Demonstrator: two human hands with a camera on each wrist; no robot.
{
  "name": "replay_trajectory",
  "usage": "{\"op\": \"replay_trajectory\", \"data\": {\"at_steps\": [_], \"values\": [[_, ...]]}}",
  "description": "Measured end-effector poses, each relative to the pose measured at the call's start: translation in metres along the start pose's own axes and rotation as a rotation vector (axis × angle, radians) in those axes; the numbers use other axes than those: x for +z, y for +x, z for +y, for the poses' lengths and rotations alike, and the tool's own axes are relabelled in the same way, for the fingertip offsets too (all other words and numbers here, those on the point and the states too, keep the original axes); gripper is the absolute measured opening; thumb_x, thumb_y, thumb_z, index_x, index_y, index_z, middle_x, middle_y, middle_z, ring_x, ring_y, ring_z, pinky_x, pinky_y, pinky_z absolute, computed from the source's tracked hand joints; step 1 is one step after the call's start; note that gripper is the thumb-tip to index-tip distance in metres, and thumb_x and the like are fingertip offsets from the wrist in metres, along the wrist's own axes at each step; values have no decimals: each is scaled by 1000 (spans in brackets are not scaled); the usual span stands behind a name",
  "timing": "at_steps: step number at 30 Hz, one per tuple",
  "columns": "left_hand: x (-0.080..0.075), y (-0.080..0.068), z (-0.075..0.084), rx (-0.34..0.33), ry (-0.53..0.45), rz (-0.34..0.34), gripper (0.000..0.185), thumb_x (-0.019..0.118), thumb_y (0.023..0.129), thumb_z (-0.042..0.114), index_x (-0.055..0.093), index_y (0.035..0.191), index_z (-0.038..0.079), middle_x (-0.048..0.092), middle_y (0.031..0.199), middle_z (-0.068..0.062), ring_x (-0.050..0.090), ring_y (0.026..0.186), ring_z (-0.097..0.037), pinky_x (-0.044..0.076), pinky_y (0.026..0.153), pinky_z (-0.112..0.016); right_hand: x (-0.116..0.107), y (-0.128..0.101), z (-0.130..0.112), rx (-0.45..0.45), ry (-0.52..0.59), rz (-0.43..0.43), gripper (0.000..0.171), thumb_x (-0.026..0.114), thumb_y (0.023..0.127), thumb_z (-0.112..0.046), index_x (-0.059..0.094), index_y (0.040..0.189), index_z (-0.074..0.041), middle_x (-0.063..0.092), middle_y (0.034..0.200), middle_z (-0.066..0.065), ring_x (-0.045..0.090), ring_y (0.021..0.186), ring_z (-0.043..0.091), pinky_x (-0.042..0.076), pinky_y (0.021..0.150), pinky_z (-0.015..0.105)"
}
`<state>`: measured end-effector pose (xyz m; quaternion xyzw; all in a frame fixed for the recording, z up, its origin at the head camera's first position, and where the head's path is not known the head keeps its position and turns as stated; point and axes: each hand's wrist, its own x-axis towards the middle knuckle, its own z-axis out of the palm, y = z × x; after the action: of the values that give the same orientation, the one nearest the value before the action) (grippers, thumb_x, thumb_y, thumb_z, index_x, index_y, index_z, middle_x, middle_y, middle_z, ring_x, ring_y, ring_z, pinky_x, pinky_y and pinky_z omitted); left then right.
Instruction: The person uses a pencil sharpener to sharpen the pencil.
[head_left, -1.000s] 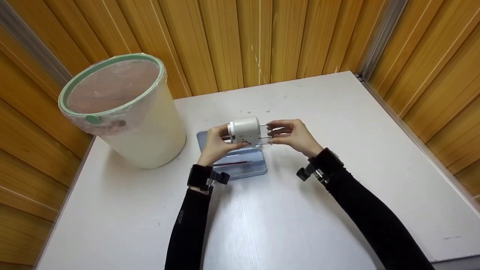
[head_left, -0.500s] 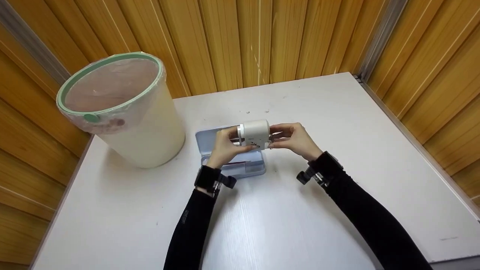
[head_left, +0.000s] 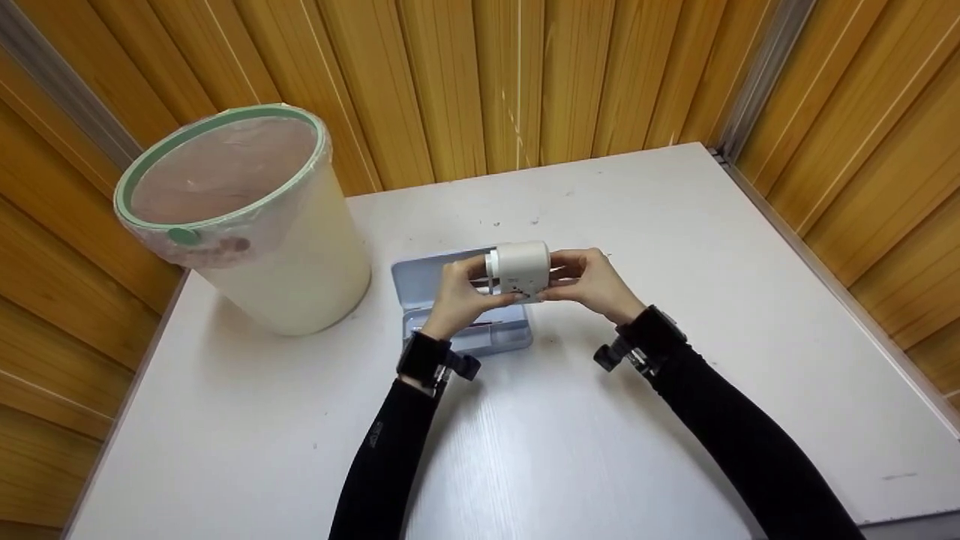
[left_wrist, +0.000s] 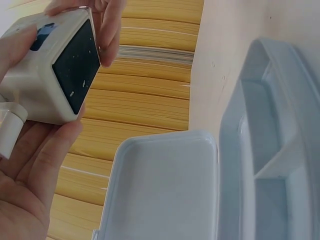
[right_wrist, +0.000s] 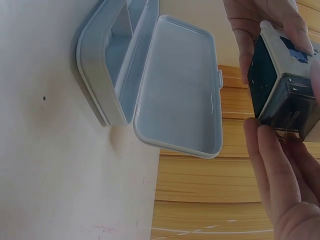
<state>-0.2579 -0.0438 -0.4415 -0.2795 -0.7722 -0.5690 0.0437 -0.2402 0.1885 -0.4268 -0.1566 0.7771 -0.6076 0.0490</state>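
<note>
A white pencil sharpener (head_left: 525, 262) with a small dark print is held in the air over the opened pencil case. My left hand (head_left: 456, 301) grips its left end, thumb in front and fingers behind, near the white crank (left_wrist: 9, 131). At the other end, my right hand (head_left: 594, 286) holds the sharpener with thumb and fingers. Its see-through drawer (right_wrist: 292, 107) sits in the body, partly covered by fingers in the right wrist view. A dark base (left_wrist: 77, 65) faces the left wrist camera.
The light blue pencil case (head_left: 513, 342) lies on the white table (head_left: 637, 450), its lid (right_wrist: 180, 90) folded back. A thin red pencil-like stick (head_left: 484, 324) lies inside. A cream bin (head_left: 300, 270) with a green rim and bag liner stands left. Wood-patterned walls border the table.
The clear drawer stuck out from the sharpener's right end a second ago and is now pushed in. My left hand has moved right with the sharpener; the right hand has barely moved.
</note>
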Motion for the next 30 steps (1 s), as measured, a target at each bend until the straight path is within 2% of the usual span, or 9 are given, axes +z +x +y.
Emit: {"op": "replay_trajectory", "data": {"at_steps": [10, 13, 16, 19, 22, 24, 27, 30], "values": [[7, -1, -3, 37, 20, -11, 54, 88, 70, 10, 68, 119, 1, 74, 110, -15, 72, 100, -23, 58, 85, -28, -3, -3, -3, -76, -107, -80, 59, 78, 77, 3, 53, 131, 2, 58, 124, 18, 64, 107, 30, 56, 91, 29], [11, 0, -4, 45, 31, -16, 52, 88, 70, 10, 68, 117, -1, 74, 108, -16, 72, 98, -23, 58, 85, -26, -5, -4, -3, -88, -133, -93, 58, 78, 77, 3, 54, 130, 2, 58, 122, 19, 63, 108, 33, 56, 93, 34], [14, 1, -3, 14, 43, -55, 52, 88, 70, 12, 68, 116, -1, 74, 108, -16, 72, 98, -22, 58, 84, -24, -9, -7, -2, -98, -184, -82, 58, 81, 76, 0, 57, 128, 2, 62, 122, 19, 63, 112, 34, 54, 97, 43], [15, 2, 1, -29, 71, -128, 55, 88, 72, 16, 66, 119, 0, 72, 114, -15, 71, 104, -23, 56, 90, -27, -14, -10, 2, -94, -220, -67, 57, 83, 75, -5, 60, 127, 1, 65, 122, 18, 64, 113, 36, 53, 98, 49], [12, 3, 5, -39, 162, -179, 72, 87, 72, 23, 57, 135, 4, 64, 133, -13, 62, 123, -25, 49, 104, -35, -20, -12, 6, -79, -236, -39, 56, 83, 76, -5, 60, 126, 2, 65, 121, 21, 65, 112, 38, 53, 98, 49], [7, 2, 9, -12, 235, -180, 84, 87, 73, 28, 48, 145, 9, 53, 146, -11, 51, 136, -26, 40, 113, -39, -26, -12, 9, -60, -234, -18, 56, 82, 76, -3, 59, 126, 4, 65, 121, 22, 65, 113, 38, 53, 98, 46], [-3, 0, 13, 57, 346, -129, 95, 84, 76, 35, 34, 153, 13, 36, 158, -8, 33, 148, -25, 28, 120, -42, -36, -12, 13, -31, -257, 18, 56, 82, 76, -1, 57, 125, 6, 65, 120, 23, 66, 111, 37, 54, 97, 43], [-12, -4, 15, 128, 443, -67, 100, 83, 77, 37, 27, 156, 10, 25, 163, -10, 19, 153, -28, 17, 124, -44, -46, -14, 21, 2, -278, 36, 54, 82, 75, 0, 57, 122, 7, 65, 117, 24, 67, 109, 37, 54, 97, 41]]}}
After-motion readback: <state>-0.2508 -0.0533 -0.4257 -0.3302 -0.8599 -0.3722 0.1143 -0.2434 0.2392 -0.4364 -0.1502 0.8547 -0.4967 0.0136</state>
